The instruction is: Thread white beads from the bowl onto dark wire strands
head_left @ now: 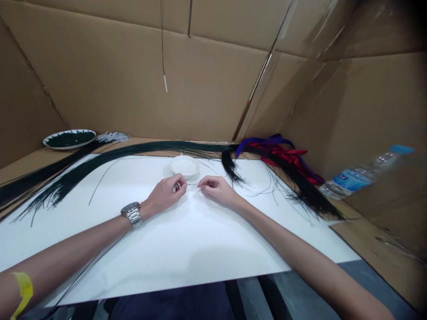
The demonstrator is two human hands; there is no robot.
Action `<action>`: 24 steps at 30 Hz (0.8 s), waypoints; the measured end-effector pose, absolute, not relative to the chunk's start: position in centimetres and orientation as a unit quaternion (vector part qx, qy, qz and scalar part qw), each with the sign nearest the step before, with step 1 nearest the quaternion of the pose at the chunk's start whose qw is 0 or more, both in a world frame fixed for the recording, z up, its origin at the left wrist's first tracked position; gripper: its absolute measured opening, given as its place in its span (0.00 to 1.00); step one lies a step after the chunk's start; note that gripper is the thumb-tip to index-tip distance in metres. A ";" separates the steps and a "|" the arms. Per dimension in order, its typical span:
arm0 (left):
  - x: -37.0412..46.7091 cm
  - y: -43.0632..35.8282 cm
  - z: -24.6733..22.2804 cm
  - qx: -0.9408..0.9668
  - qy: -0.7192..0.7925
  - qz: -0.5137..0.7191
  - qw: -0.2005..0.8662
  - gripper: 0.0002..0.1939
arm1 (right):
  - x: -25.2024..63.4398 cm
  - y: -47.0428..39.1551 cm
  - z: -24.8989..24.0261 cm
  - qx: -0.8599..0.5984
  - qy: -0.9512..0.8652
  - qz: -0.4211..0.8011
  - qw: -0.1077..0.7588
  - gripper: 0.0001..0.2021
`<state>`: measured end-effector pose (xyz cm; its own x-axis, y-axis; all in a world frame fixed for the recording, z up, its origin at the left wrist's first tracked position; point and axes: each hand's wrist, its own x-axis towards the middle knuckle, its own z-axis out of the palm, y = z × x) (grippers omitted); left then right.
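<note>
My left hand [169,191], with a metal watch on its wrist, is pinched around a thin dark strand whose end shows between the two hands. The strand seems to trail back along the forearm to the front edge. To its right, my right hand [217,188] has thumb and finger pressed together near the strand's end; anything between those fingertips is too small to make out. Just behind the hands stands a white bowl [185,168] with small white contents. Both hands are above a white board [167,258].
Long dark strand bundles [110,156] arc across the back. At the back left are a plate [69,139] of dark green pieces and white-tipped strands [115,137]. Red and purple ribbons [283,153] and a tilted bottle [356,178] are at right. Cardboard walls [126,80] enclose the workspace.
</note>
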<state>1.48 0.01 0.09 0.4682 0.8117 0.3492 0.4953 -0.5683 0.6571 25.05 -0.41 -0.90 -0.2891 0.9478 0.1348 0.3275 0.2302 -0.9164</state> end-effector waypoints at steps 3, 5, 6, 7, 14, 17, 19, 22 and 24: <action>1.5 0.1 0.0 0.823 0.396 0.330 0.238 0.07 | 25.1 0.0 -1.0 -0.431 -0.636 0.498 0.403 0.09; 1.5 0.1 0.0 0.825 0.395 0.329 0.235 0.07 | 25.3 0.3 -1.3 -0.408 -0.601 0.540 0.424 0.11; 1.5 0.1 0.0 0.825 0.396 0.327 0.234 0.07 | 25.4 0.5 -1.5 -0.399 -0.588 0.555 0.433 0.13; 1.5 0.1 -0.1 0.826 0.396 0.325 0.233 0.06 | 25.6 0.6 -1.7 -0.392 -0.578 0.565 0.439 0.13; 1.5 0.3 -0.3 0.835 0.382 0.328 0.222 0.04 | 25.4 0.6 -2.2 -0.349 -0.564 0.601 0.446 0.12; 1.6 0.3 -0.4 0.841 0.366 0.329 0.224 0.05 | 25.2 0.3 -2.0 -0.349 -0.566 0.606 0.437 0.13; 1.6 0.3 -0.4 0.843 0.362 0.329 0.224 0.05 | 25.2 0.2 -1.8 -0.352 -0.563 0.609 0.433 0.13; 1.6 0.3 -0.4 0.844 0.359 0.330 0.224 0.05 | 25.2 0.2 -1.7 -0.355 -0.562 0.609 0.431 0.14; 1.6 0.2 -0.4 0.845 0.356 0.330 0.225 0.05 | 25.2 0.2 -1.7 -0.354 -0.568 0.605 0.431 0.14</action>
<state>1.60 0.25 -0.38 0.5296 0.7498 0.3968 0.4527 -0.6454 0.6153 25.22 0.16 -1.72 -0.3786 0.9235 0.0611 -0.1188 0.0170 -0.9928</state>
